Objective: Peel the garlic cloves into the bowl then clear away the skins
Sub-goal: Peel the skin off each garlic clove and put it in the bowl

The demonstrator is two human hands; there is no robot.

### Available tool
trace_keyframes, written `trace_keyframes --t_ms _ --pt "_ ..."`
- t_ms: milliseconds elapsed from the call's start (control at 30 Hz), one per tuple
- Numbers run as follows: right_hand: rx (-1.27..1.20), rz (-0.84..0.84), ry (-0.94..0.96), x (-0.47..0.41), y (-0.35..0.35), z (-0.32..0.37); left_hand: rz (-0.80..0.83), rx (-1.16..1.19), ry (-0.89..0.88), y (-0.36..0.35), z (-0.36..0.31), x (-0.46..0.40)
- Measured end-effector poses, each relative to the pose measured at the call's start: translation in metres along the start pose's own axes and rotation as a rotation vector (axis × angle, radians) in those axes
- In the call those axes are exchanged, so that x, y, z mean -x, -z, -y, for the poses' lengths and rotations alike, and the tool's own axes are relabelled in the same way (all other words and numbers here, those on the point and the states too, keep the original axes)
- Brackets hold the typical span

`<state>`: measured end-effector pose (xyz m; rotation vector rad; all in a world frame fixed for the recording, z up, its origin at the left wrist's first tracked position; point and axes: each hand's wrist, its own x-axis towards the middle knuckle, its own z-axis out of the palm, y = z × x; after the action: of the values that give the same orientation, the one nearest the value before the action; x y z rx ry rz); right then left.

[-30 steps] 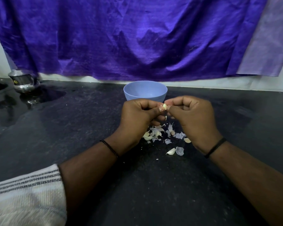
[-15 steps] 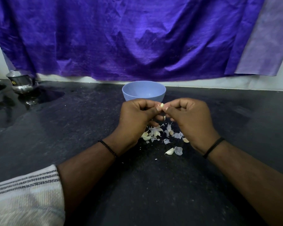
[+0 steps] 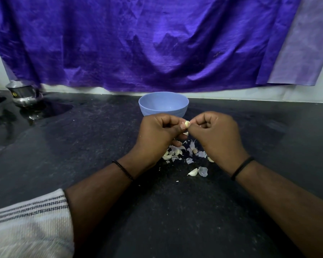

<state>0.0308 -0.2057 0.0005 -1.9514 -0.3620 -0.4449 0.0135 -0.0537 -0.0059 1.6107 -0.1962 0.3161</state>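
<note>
Left hand: the left hand (image 3: 158, 131) was curled up and pinching a clove (image 3: 186, 124) at the fingertips, held up over the tabletop (image 3: 101, 146).
Right hand: the right hand (image 3: 213, 135) was curled too, pinching the same clove from the other side, so both hands met right at it.
Clove: pale, small, mostly hidden by the fingers. Couldn't tell how much skin was on it tbh.
Bowl: a blue bowl (image 3: 163, 106) sat just behind the hands, upright, near the back of the tabletop. Couldn't make out anything inside it.
Skins: a little mess of skins (image 3: 191, 146) lay on the tabletop under and between the hands, with some whole-looking cloves mixed in.
Stray bits: one loose clove (image 3: 193, 172) lay nearer the person, touching a papery skin piece (image 3: 202, 171).
Background: a purple cloth (image 3: 138, 43) hung along the wall, and a steel pot (image 3: 23, 94) stood far left, well apart from the rest.
Sleeve: a striped sleeve (image 3: 30, 224) covered the left forearm low in the shot.
</note>
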Motion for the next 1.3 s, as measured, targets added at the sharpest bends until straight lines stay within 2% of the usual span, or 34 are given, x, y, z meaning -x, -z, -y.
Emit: trace_keyframes --t_ms 200,333,500,633,1000,1167,1300 --pt "0.148 -0.041 0.111 0.0005 0.0015 -0.0004 0.011 0.047 0.026 -0.0016 -0.0017 0.0001" --pt "0.207 -0.009 0.221 0.0025 0.0008 0.0007 0.012 0.074 0.048 0.0010 -0.0017 -0.0009" --pt "0.197 -0.006 0.239 0.0014 0.0010 -0.0004 0.018 0.055 0.033 0.0017 -0.0011 -0.0025" --pt "0.128 -0.019 0.168 -0.0007 0.0002 -0.0022 0.025 0.041 0.015 0.0015 -0.0015 -0.0025" --pt "-0.245 0.085 -0.103 -0.0003 -0.0002 0.0056 0.009 0.084 0.009 0.0016 -0.0035 -0.0019" --pt "-0.451 0.056 -0.293 -0.0023 0.0000 0.0047 -0.040 0.172 0.040 0.0037 -0.0049 -0.0039" --pt "-0.337 0.136 -0.272 -0.0024 0.0021 0.0035 -0.058 0.166 0.045 0.0045 -0.0069 -0.0026"
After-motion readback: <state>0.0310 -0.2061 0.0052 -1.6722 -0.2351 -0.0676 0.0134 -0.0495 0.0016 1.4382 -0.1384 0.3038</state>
